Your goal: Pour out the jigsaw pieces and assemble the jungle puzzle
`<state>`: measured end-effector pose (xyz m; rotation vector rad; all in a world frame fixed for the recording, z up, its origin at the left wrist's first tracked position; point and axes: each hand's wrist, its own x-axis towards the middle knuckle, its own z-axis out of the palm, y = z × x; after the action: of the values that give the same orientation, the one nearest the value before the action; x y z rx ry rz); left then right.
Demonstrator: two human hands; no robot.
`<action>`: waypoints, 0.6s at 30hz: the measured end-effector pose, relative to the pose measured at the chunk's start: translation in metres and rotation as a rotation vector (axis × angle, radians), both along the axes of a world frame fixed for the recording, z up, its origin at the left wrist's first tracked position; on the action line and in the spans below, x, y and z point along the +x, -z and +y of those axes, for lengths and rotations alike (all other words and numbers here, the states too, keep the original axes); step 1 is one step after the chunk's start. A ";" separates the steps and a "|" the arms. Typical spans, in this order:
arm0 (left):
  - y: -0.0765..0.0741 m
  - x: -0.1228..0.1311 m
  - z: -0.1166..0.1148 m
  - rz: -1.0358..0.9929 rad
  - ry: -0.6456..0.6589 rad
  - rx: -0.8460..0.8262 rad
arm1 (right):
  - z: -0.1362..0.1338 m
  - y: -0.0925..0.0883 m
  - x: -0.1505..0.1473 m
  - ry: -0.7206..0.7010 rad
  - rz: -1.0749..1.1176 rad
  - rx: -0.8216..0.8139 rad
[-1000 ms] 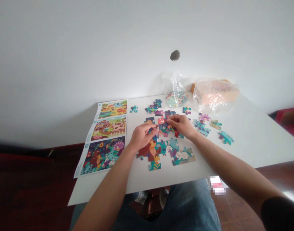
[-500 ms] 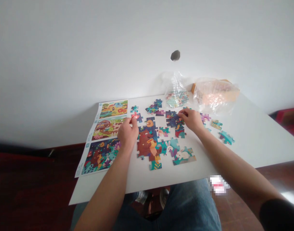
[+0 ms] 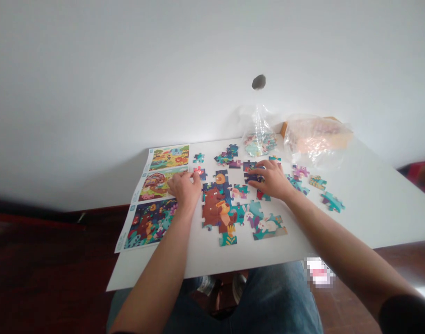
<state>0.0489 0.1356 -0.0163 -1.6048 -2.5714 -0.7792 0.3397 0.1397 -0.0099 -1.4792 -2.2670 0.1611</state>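
A partly joined jigsaw puzzle [image 3: 212,206] with a brown bear and white rabbits lies on the white table. At its upper left, my left hand [image 3: 186,189] has its fingers closed at the edge of a dark blue puzzle piece with a red figure [image 3: 200,173]. My right hand [image 3: 272,178] is over the dark pieces at the upper right, thumb and index finger on either side of a dark blue puzzle piece [image 3: 254,177]. Its palm partly covers pieces underneath. A loose piece with a pink shape [image 3: 239,191] lies between the hands.
A reference sheet [image 3: 130,222] with three pictures lies at the left. Loose pieces [image 3: 223,158] are at the back, others [image 3: 333,202] at the right. A clear bag of pieces [image 3: 259,144] and a plastic-wrapped box [image 3: 318,137] stand by the wall.
My right hand has come down and spread its fingers around a dark blue piece. My left hand has shifted slightly with the red-figured piece, which now shows more clearly. The view has shifted a little.
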 end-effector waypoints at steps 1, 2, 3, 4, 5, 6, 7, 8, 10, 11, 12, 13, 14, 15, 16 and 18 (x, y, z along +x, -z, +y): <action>0.002 0.000 0.001 -0.001 -0.004 -0.002 | -0.001 0.001 -0.003 -0.036 -0.017 -0.009; 0.004 0.000 0.002 0.001 -0.006 0.004 | -0.002 0.002 -0.004 -0.051 -0.029 -0.018; 0.005 0.000 0.002 0.006 -0.005 0.017 | -0.002 0.004 -0.004 -0.050 -0.034 -0.027; 0.006 -0.001 0.002 0.012 0.003 0.039 | -0.002 0.005 -0.004 -0.041 -0.032 -0.034; 0.007 -0.002 0.002 0.018 0.023 0.069 | -0.001 0.005 -0.003 -0.027 -0.028 -0.038; 0.008 -0.003 0.002 0.024 0.057 0.103 | 0.000 0.006 -0.001 -0.013 -0.023 -0.041; 0.009 -0.003 0.002 0.029 0.107 0.133 | 0.001 0.007 0.001 -0.001 -0.018 -0.041; 0.009 -0.004 0.002 0.032 0.163 0.156 | 0.002 0.007 0.003 0.009 -0.012 -0.039; 0.011 -0.005 0.002 0.033 0.260 0.173 | 0.004 0.008 0.005 0.023 -0.007 -0.034; 0.011 -0.005 0.002 0.033 0.289 0.168 | 0.004 0.008 0.006 0.033 -0.007 -0.032; 0.012 -0.005 0.002 0.033 0.302 0.160 | 0.005 0.008 0.007 0.046 -0.005 -0.033; 0.012 -0.005 0.003 0.034 0.306 0.150 | 0.005 0.008 0.007 0.055 -0.003 -0.038; 0.013 -0.005 0.003 0.034 0.304 0.139 | 0.006 0.008 0.008 0.061 0.001 -0.045; 0.013 -0.005 0.003 0.036 0.302 0.129 | 0.007 0.008 0.009 0.063 0.007 -0.052; 0.013 -0.005 0.003 0.039 0.301 0.117 | 0.007 0.007 0.010 0.061 0.014 -0.057; 0.013 -0.005 0.003 0.049 0.303 0.087 | 0.009 0.006 0.014 0.058 0.026 -0.066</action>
<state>0.0442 0.1384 -0.0298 -1.9845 -2.2564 -0.8415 0.3532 0.1485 -0.0157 -1.5657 -2.2147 0.2391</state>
